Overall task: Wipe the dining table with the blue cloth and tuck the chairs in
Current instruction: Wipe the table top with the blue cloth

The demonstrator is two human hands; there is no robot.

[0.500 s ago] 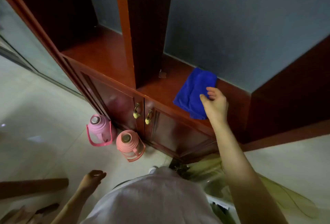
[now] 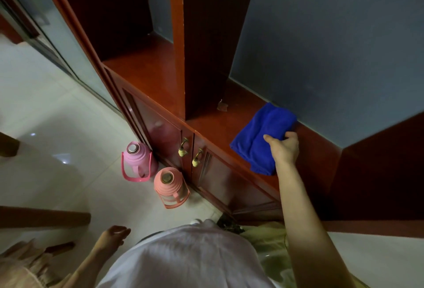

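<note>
Wall (image 2: pixel 332 46): grey-blue, flat, behind open shelving.
Floor (image 2: pixel 57 115): pale glossy tiles, left of cabinet.
Cabinet (image 2: pixel 146 76): red-brown wood, open shelf bays above, closed doors below.
Flasks: pink flask (image 2: pixel 137 161) and salmon flask (image 2: pixel 171 186), upright on floor, just beside cabinet doors.
Blue cloth (image 2: pixel 257 136): folded, flat in right shelf bay, far corner at foot of wall; dining table not in view.
Right hand (image 2: pixel 284 147): reaches onto cloth, thumb pressed on top, fingers curled over right edge, pinching it.
Left hand (image 2: pixel 112 237): hangs low by hip, fingers loose, holds nothing.
Door handles (image 2: pixel 183 147): brass, side by side on lower doors.
Scrap (image 2: pixel 222 105): small, pale, on shelf, apart from cloth.
Risk: likely unfolding or trailing of cloth if lifted by one edge only; possible knock to flasks on turning away, both standing low and close by.
Count: two flasks, two handles, one cloth, one scrap, two hands.
</note>
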